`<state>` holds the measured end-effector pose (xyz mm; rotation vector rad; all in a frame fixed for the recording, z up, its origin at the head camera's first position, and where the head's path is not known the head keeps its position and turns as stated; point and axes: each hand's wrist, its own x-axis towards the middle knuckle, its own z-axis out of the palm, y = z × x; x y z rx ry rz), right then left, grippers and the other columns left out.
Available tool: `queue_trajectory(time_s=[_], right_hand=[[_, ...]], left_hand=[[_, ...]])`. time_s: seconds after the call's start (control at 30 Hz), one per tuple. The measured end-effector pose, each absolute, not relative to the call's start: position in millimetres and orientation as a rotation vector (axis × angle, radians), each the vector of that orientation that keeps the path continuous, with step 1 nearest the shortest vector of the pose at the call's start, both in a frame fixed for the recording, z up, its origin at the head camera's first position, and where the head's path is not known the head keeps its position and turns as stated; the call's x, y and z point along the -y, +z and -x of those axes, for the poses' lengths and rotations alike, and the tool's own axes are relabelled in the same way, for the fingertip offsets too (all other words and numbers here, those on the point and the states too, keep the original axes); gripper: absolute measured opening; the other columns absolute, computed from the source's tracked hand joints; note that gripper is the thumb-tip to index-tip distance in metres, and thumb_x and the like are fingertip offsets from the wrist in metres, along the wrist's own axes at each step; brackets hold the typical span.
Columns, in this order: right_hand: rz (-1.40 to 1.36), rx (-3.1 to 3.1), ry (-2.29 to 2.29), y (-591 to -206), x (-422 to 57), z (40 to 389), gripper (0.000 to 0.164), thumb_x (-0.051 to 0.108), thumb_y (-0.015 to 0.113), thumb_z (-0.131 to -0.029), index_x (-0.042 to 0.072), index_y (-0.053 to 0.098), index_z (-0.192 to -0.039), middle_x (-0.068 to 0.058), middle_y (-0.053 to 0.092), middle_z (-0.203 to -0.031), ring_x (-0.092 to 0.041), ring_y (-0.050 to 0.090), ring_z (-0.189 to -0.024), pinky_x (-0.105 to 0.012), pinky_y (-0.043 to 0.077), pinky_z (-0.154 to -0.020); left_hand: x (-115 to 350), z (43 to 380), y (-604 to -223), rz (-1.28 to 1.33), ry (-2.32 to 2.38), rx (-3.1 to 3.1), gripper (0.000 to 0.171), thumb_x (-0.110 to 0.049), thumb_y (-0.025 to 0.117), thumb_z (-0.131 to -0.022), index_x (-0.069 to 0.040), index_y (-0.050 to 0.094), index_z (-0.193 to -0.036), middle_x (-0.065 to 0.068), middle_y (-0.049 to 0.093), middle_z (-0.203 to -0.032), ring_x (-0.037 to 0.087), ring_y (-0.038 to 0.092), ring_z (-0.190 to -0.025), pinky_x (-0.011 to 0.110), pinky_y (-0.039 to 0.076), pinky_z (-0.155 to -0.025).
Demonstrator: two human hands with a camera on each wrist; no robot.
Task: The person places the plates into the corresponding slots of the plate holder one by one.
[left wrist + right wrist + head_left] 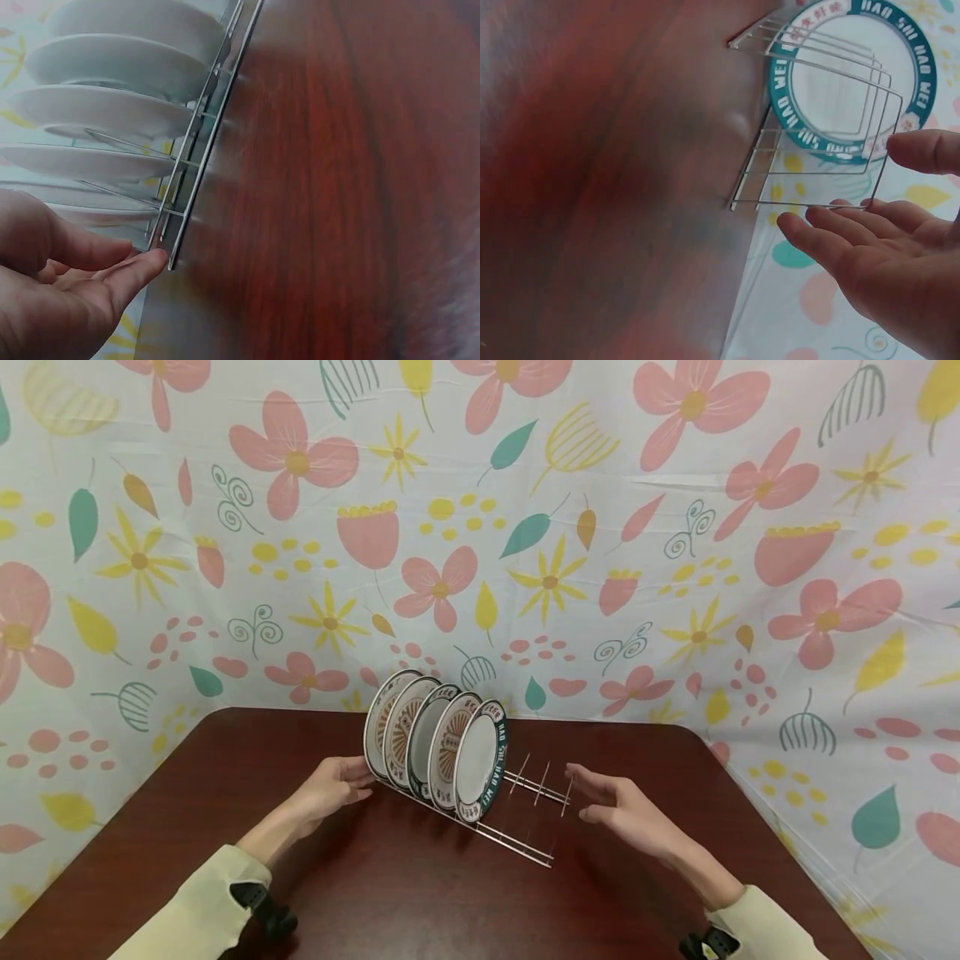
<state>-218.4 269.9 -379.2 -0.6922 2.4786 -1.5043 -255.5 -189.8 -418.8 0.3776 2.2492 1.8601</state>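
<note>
A metal wire dish rack (517, 843) stands on the table, with several round patterned plates (450, 752) upright in its slots toward the left end. The nearest plate (847, 82) has a white middle and a green lettered rim. At the rack's left end my left hand (330, 793) pinches the wire; in the left wrist view the fingertips (154, 259) close round the wire's end. My right hand (630, 814) is at the right end with fingers extended. Its thumb (922, 150) lies against the upright end wire and the other fingers lie along the wire's lower corner.
The dark red-brown wooden table (420, 910) extends under the rack. A flower-patterned cloth (480, 527) hangs behind and at both sides. Right of the plates, upright rack wires (540, 785) stand with no plates between them.
</note>
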Motion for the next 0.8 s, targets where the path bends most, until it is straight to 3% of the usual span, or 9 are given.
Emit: queue_trajectory(time_s=[0.17, 0.4, 0.6, 0.7, 0.8], right_hand=[[0.750, -2.439, -1.501, -381.0, -266.3, 204.8, 0.068, -0.002, 0.062, -0.096, -0.007, 0.037, -0.159, -0.029, 0.038, -0.161, -0.049, 0.033, -0.148, -0.028, 0.055, -0.095], [0.785, -2.402, -1.496, -383.9, -260.0, 185.2, 0.067, -0.008, 0.060, -0.095, -0.008, 0.038, -0.158, -0.029, 0.040, -0.160, -0.053, 0.038, -0.143, -0.043, 0.055, -0.100], [0.838, -2.389, -1.462, -382.2, -255.0, 168.9, 0.067, -0.007, 0.061, -0.096, -0.004, 0.039, -0.159, -0.025, 0.041, -0.161, -0.052, 0.039, -0.142, -0.045, 0.052, -0.103], [0.865, -2.399, -1.442, -381.6, -253.7, 165.1, 0.066, -0.006, 0.061, -0.097, -0.002, 0.041, -0.160, -0.024, 0.042, -0.160, -0.046, 0.043, -0.142, -0.043, 0.052, -0.104], [0.883, -2.429, -1.452, -381.8, -254.6, 165.7, 0.064, -0.003, 0.063, -0.098, -0.002, 0.043, -0.158, -0.023, 0.045, -0.158, -0.029, 0.050, -0.141, -0.039, 0.053, -0.103]], left_hand=[[192.8, 268.3, -421.6, -0.374, 1.878, -2.250, 0.059, 0.023, 0.045, -0.094, 0.017, 0.040, -0.152, 0.035, 0.047, -0.150, 0.049, 0.043, -0.142, 0.052, 0.048, -0.108], [196.2, 281.6, -423.1, -0.391, 1.881, -2.203, 0.060, 0.026, 0.041, -0.092, 0.017, 0.042, -0.151, 0.033, 0.048, -0.151, 0.048, 0.043, -0.143, 0.052, 0.046, -0.109], [196.6, 294.2, -425.5, -0.362, 1.907, -2.140, 0.064, 0.029, 0.034, -0.088, 0.018, 0.040, -0.152, 0.035, 0.045, -0.152, 0.049, 0.040, -0.144, 0.053, 0.044, -0.111], [196.7, 293.9, -423.8, -0.357, 1.910, -2.132, 0.062, 0.026, 0.039, -0.092, 0.017, 0.036, -0.154, 0.035, 0.042, -0.154, 0.049, 0.038, -0.146, 0.053, 0.043, -0.112], [193.2, 278.2, -416.0, -0.250, 1.918, -2.181, 0.061, 0.018, 0.045, -0.096, 0.017, 0.033, -0.155, 0.037, 0.039, -0.156, 0.048, 0.037, -0.146, 0.052, 0.044, -0.112]])
